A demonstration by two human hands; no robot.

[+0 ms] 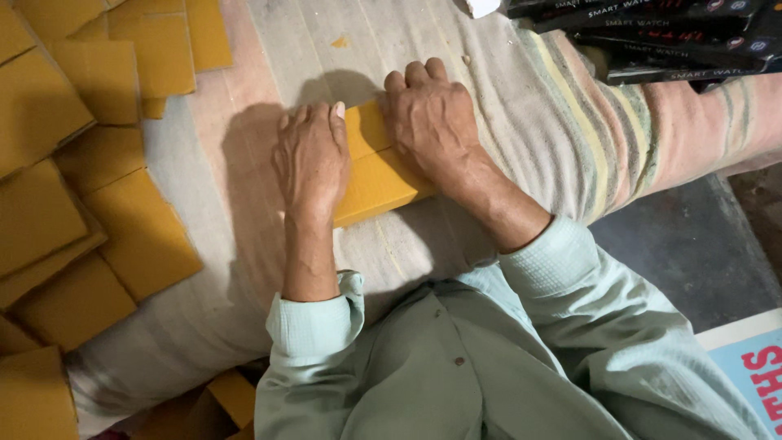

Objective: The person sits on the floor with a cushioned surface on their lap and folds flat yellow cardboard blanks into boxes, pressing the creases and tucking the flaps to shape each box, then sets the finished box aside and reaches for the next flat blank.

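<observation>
cloth (521,122): pale striped fabric spread under both hands, reaching far past them on every side, with coloured bands beyond the right hand.
garment (456,367): light green shirt below both wrists, cuffs turned back just behind each forearm.
loose sheets (98,204): many flat yellow cardboard pieces heaped and overlapping, well out to the left of the left hand, a few more below the left cuff.
dark boxes (668,37): stack of long black cartons with pale lettering, up and away to the right of the right hand, lying on the cloth.
yellow cardboard piece (376,175): flat, folded, with a crease line across it; lying on the cloth between and beneath both hands, lower corner jutting out toward the right forearm.
right hand (432,122): palm down, fingers curled over the top right part of the yellow cardboard piece, pressing rather than clasping.
left hand (311,159): palm down, flat and spread on the left edge of the same piece, fingers straight, thumb tip resting on the card's upper part, close beside the right hand.
scrap (340,41): small yellow fleck on the cloth, above the left hand's fingertips, apart from them.
</observation>
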